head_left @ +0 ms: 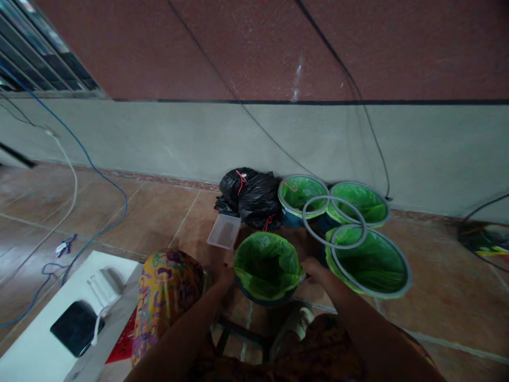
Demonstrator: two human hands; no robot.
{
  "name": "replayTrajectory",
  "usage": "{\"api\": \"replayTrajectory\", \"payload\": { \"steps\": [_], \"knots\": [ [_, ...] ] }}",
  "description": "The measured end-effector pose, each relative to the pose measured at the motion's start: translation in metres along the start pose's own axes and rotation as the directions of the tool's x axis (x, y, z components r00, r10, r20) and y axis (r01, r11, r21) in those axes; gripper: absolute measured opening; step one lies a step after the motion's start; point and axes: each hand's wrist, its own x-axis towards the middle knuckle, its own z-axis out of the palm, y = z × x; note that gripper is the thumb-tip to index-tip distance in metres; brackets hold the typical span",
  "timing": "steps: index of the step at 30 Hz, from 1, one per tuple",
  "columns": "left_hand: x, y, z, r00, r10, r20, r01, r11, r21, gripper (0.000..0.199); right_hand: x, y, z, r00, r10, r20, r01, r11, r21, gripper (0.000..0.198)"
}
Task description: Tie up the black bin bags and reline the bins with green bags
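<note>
In front of me stands a dark bin (262, 302) lined with a bright green bin bag (286, 254), its edge folded out over the rim. My left hand (225, 274) is closed at the left side of the rim, on the edge of the bag, though its fingers are dim. At the right side, my right hand (314, 268) pinches the bag's edge. A loose grey ring (361, 236) rests across the other bins beyond my right hand.
Three more green-lined bins stand at the right, including a back-left bin (293, 218) and a front-right bin (409, 270). Black tied bags (260, 196) lean by the wall. Nearby are a clear plastic tray (224, 232), a white table (35, 323) with a phone (75, 328), and a blue cable (119, 188).
</note>
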Motion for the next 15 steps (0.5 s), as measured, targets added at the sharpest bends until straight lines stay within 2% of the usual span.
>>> {"api": "replayTrajectory", "payload": {
  "steps": [2,4,6,8,10,12,13,15],
  "knots": [
    [-0.002,-0.001,0.000,0.995,0.001,-0.099,0.005,0.999,0.054,0.040,-0.009,0.001,-0.003,0.999,0.035,-0.007,-0.035,0.999,-0.038,0.027],
    [-0.007,-0.001,0.002,0.979,0.155,-0.135,-0.133,0.978,0.161,0.043,-0.017,0.000,-0.007,0.998,0.066,-0.017,-0.066,0.997,-0.042,0.032],
    [-0.014,-0.001,0.004,0.933,0.354,-0.064,-0.327,0.909,0.260,0.040,-0.026,-0.002,-0.008,0.995,0.097,-0.033,-0.097,0.995,-0.013,0.033],
    [-0.023,-0.003,0.007,0.883,0.466,0.058,-0.459,0.830,0.317,0.040,-0.034,-0.003,-0.007,0.991,0.128,-0.034,-0.127,0.991,0.030,0.030],
    [-0.032,-0.007,0.009,0.851,0.492,0.186,-0.523,0.753,0.399,0.037,-0.041,-0.002,-0.001,0.989,0.150,-0.005,-0.149,0.985,0.082,0.024],
    [-0.038,-0.011,0.010,0.831,0.468,0.302,-0.556,0.676,0.484,0.032,-0.047,0.000,0.007,0.986,0.162,0.028,-0.164,0.979,0.119,0.018],
    [-0.040,-0.013,0.010,0.831,0.442,0.339,-0.557,0.664,0.500,0.029,-0.049,0.001,0.012,0.986,0.164,0.041,-0.168,0.978,0.128,0.017],
    [-0.041,-0.015,0.009,0.841,0.398,0.366,-0.537,0.697,0.476,0.025,-0.053,0.004,0.020,0.986,0.154,0.057,-0.161,0.978,0.132,0.017]
  ]
}}
